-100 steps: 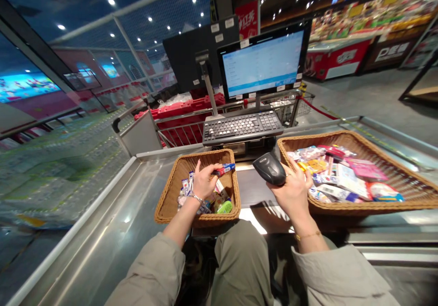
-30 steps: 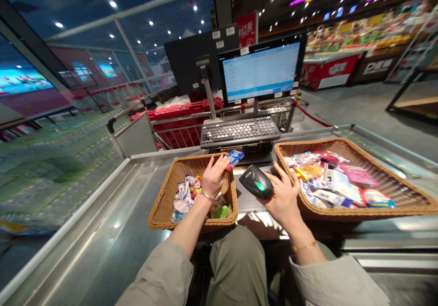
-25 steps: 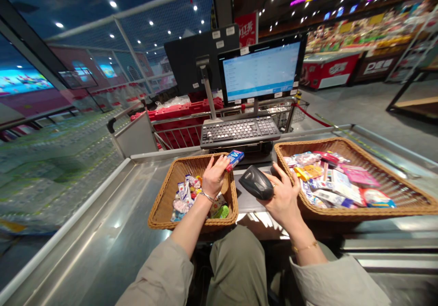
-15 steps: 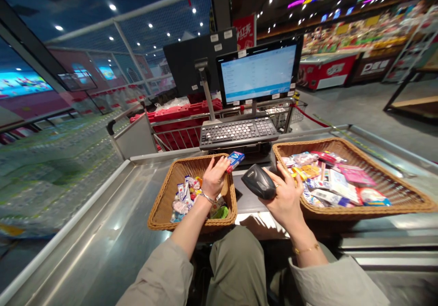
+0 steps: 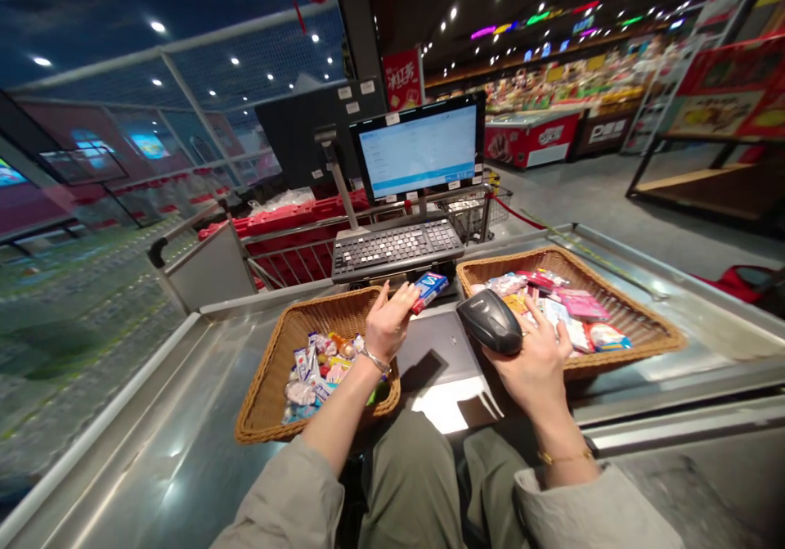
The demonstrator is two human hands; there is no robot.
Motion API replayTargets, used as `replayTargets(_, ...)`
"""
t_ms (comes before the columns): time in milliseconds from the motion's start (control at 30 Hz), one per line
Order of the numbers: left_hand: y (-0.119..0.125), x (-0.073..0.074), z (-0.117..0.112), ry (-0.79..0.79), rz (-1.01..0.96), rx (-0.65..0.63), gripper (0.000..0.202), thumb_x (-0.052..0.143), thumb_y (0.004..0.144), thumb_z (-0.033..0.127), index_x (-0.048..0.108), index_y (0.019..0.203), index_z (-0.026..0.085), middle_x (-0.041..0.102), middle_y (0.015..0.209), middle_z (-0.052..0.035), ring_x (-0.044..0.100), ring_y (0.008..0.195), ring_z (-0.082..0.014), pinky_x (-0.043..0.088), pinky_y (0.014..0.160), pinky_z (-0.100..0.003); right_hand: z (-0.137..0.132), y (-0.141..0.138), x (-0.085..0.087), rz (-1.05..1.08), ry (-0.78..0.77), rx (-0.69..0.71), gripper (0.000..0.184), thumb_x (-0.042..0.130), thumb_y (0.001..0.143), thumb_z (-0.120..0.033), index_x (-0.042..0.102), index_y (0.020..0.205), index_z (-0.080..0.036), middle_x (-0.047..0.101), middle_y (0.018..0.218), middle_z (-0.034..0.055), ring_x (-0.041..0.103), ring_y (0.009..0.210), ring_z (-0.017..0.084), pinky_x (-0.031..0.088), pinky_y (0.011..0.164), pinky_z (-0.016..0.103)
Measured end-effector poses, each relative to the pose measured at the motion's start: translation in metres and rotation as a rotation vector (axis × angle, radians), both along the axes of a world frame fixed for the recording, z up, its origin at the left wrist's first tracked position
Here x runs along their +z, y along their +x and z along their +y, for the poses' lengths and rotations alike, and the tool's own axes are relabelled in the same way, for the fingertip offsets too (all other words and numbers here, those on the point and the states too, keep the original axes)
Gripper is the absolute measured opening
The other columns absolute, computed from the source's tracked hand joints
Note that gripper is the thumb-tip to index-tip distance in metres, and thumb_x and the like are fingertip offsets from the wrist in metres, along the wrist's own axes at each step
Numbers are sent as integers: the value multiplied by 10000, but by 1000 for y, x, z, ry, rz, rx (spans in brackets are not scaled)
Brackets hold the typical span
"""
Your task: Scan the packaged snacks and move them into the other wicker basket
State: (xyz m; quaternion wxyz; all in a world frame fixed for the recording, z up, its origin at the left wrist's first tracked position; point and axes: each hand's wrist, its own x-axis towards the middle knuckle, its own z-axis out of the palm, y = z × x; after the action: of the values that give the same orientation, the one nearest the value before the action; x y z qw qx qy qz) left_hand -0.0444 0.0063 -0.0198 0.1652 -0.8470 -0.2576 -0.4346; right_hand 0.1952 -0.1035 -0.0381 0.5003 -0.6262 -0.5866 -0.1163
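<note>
My left hand (image 5: 388, 326) pinches a small blue and red packet (image 5: 429, 290) and holds it up over the right rim of the left wicker basket (image 5: 265, 393). My right hand (image 5: 535, 358) grips a black handheld barcode scanner (image 5: 489, 321), its head turned toward the packet. The scanner sits just right of the packet, above the steel counter (image 5: 202, 418) between the two baskets. The left basket holds several small wrapped snacks (image 5: 316, 365). The right wicker basket (image 5: 638, 320) is full of several colourful packets (image 5: 576, 308), close behind my right hand.
A keyboard (image 5: 396, 247) and a lit monitor (image 5: 419, 148) stand just behind the baskets. A shopping trolley with red crates (image 5: 288, 238) is beyond the counter at the left. Store shelves and a chest freezer (image 5: 531, 136) lie far back right. My knees are under the counter edge.
The view has swung to the right and both baskets now sit further left in the picture. Both hands keep their hold; the scanner has lifted slightly and its green light no longer shows.
</note>
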Motion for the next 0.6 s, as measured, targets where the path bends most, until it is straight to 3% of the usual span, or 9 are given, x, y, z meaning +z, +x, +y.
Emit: replayTargets(600, 106, 6, 0, -53, 10, -170, 350, 503, 1029, 161, 608, 1360, 205, 741, 1275, -82, 683, 1217, -190, 466, 1184, -453, -20, 72, -2, 215, 62, -290, 321, 689, 733, -494, 698, 852, -196, 745, 974, 128, 570, 1259, 370, 280, 1121, 609)
